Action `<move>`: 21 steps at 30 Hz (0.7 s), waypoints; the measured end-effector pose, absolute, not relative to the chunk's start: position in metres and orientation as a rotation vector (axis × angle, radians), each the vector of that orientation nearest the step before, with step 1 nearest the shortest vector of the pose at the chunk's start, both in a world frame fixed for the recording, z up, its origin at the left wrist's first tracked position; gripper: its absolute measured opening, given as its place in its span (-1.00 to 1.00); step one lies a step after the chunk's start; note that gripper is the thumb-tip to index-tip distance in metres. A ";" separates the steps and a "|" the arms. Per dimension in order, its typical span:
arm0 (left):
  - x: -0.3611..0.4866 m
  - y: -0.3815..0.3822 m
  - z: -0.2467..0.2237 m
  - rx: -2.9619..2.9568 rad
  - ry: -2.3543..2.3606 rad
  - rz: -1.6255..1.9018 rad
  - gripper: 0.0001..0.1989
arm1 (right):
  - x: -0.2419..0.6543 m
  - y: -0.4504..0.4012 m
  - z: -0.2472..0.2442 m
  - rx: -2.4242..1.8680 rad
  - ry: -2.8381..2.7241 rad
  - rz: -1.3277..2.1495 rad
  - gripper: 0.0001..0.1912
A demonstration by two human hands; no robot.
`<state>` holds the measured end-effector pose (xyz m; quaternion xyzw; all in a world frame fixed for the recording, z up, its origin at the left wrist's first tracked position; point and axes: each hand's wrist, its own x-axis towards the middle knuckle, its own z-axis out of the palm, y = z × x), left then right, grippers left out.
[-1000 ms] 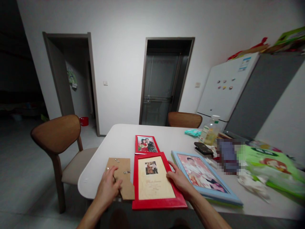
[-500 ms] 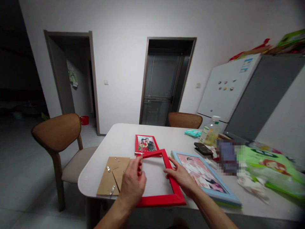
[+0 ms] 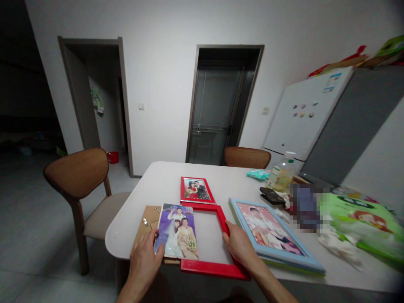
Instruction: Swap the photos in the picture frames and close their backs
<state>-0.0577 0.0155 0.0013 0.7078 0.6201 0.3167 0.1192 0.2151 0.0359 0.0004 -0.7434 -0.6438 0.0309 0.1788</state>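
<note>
My left hand [image 3: 145, 254] is at the left edge of a photo print [image 3: 179, 233], its thumb and fingers closed on that edge. The photo shows three people in wedding clothes against purple. It covers the left bar of an empty red picture frame [image 3: 214, 266] and part of a brown backing board [image 3: 147, 214] with metal clips. My right hand [image 3: 240, 243] is closed around the right bar of this frame, whose opening shows the white tabletop. Just behind lies a smaller red framed photo [image 3: 198, 189].
On the right of the white table [image 3: 160, 181] lies a light-blue framed picture [image 3: 303, 261]. Beyond it are a dark wallet-like item [image 3: 271, 196], a bottle [image 3: 280, 173], a teal packet [image 3: 258, 175], crumpled tissue [image 3: 339, 248] and a green package [image 3: 366, 223]. A chair [image 3: 77, 174] stands left.
My left hand has moved left and down; the photo, seen edge-on before, now faces up over the frame and board. My right hand has slid slightly down the frame's right bar.
</note>
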 end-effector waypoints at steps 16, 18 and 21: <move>-0.031 0.006 0.004 2.411 1.417 0.891 -0.53 | 0.144 0.047 -0.005 -1.475 -1.336 0.901 -0.47; -0.023 0.006 0.000 2.446 1.336 0.881 -0.45 | 0.128 0.050 0.002 -1.331 -1.196 1.041 -0.40; -0.014 0.012 -0.001 2.444 1.269 1.039 -0.41 | 0.112 0.047 0.028 -1.048 -1.079 1.146 -0.33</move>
